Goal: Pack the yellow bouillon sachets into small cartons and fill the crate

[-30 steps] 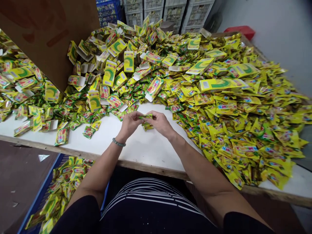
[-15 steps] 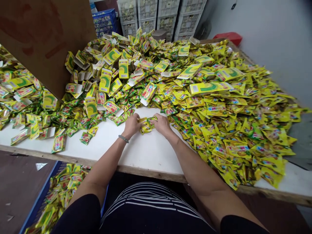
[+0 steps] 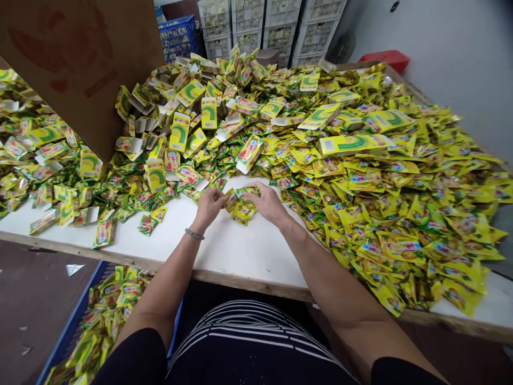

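- L hand [image 3: 209, 206]: grip pinched on yellow packet [image 3: 230, 199] by its end, prob. leaving most of it clear.
- R hand [image 3: 266, 202]: grip closed on green packet [image 3: 246, 191], over table [image 3: 244, 254].
- Loose packet [image 3: 242, 215] btwn hands, on table.
- Pile [image 3: 385, 192] near R arm [image 3: 332, 283], prob. for short reach.
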Demonstrator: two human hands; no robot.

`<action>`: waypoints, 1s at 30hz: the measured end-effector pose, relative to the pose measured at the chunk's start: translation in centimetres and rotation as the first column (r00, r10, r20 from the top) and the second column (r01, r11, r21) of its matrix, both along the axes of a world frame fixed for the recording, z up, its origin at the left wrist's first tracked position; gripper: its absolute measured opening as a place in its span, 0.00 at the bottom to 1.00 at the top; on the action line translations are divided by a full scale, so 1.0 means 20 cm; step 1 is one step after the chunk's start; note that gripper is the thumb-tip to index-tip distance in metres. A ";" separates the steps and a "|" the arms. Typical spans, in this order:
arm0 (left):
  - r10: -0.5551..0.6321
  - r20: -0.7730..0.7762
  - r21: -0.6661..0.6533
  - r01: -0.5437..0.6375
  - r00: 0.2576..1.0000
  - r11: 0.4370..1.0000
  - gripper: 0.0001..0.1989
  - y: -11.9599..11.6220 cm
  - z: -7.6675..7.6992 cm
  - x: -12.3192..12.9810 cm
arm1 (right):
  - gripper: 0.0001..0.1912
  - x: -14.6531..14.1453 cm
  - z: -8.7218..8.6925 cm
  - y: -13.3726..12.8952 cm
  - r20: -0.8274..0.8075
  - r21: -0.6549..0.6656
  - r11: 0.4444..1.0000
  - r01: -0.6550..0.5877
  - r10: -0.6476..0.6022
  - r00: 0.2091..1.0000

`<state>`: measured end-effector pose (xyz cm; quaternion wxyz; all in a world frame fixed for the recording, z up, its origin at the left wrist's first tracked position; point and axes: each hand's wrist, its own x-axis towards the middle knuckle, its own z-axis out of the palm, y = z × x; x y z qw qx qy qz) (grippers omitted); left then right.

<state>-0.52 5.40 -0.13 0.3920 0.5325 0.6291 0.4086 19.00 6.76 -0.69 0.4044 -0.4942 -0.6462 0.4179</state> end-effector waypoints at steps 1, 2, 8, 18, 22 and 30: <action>-0.032 0.100 -0.026 0.035 0.994 0.999 0.18 -0.02 0.02 0.01 | 0.15 -0.02 0.01 -0.02 -0.017 -0.010 1.000 -0.025 0.025 1.000; -0.053 0.203 -0.051 0.064 0.978 0.997 0.20 -0.03 0.03 0.03 | 0.14 -0.04 0.01 -0.03 -0.018 -0.025 0.999 -0.047 0.046 0.999; -0.054 0.438 -0.091 0.104 0.897 0.990 0.24 -0.09 0.05 0.07 | 0.08 -0.07 -0.03 -0.05 0.000 -0.078 0.995 -0.056 0.056 0.998; -0.203 -0.088 -0.027 0.201 0.975 0.979 0.17 -0.01 0.13 -0.14 | 0.12 -0.05 -0.01 -0.08 -0.155 -0.241 0.946 -0.218 0.184 0.970; -0.138 -0.839 0.031 0.299 0.526 0.954 0.31 0.17 0.34 -0.40 | 0.15 -0.08 0.03 -0.13 0.088 -0.155 0.909 -0.386 0.402 0.911; -0.339 -0.938 -0.346 0.223 -0.071 0.911 0.33 0.36 0.41 -0.55 | 0.08 -0.12 -0.03 -0.12 0.374 -0.159 0.904 -0.396 0.426 0.824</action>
